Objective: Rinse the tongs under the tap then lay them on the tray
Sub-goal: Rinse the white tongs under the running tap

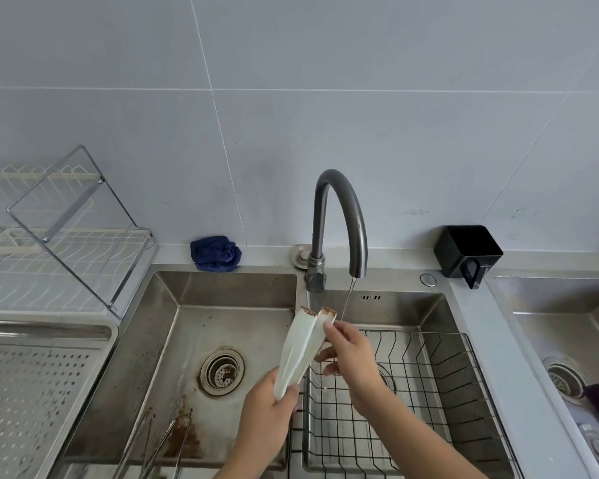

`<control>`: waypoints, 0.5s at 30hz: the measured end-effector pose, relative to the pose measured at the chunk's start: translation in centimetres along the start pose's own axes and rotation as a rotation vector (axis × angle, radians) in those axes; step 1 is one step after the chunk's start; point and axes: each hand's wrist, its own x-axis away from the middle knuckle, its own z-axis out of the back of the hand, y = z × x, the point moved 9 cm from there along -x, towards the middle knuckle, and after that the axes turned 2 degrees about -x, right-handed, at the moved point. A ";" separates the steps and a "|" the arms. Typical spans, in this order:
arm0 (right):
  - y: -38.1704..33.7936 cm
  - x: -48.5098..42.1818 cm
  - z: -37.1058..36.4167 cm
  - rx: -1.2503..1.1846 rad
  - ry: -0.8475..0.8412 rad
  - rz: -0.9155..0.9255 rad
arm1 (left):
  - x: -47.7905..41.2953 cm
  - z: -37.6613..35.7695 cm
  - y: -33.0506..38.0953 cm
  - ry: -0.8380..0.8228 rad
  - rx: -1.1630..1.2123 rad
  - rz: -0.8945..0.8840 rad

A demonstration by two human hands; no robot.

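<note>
1. Head view, the tongs: a pale pair of tongs (pixel 305 350) is held tilted over the divider between the two sink basins, handle end low and tips high. The tips carry brown residue and sit just left of the thin stream of water (pixel 347 300) falling from the tap (pixel 339 216). Whether water touches them, I cannot tell.

2. Head view, the hands: the left hand (pixel 270 409) has its fingers closed around the handle end. The right hand (pixel 351 350) pinches the upper arm of the tongs near the tip with thumb and fingertips, the other fingers curled loosely.

3. Head view, the surroundings: a perforated metal tray (pixel 49 375) sits at the left of the left basin (pixel 173 340), well apart from the tongs. A black wire basket (pixel 429 392) fills the right basin. Metal utensils (pixel 159 444) lie at the near edge of the left basin beside rusty stains. A blue cloth (pixel 215 254) sits on the ledge behind.

4. Step, as I judge it: rinsing is at its start or middle, since the tips look dirty.

5. What could go wrong:
   - The stream is narrow; tips held just beside it would stay dirty.
   - Wet, smooth tongs may slip from the pinch and drop into a basin or the basket.
   - Carrying them left over the stained basin, a dip could pick up grime again.
   - Laid on the tray's rim, they could slide off.
</note>
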 end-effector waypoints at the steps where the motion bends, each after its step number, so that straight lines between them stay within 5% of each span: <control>1: -0.5 -0.3 0.2 -0.018 0.027 0.016 | 0.1 0.2 0.2 0.007 -0.031 -0.026; 15: -0.4 -2.6 1.1 0.110 0.131 0.066 | 0.1 0.6 2.0 -0.001 -0.299 -0.115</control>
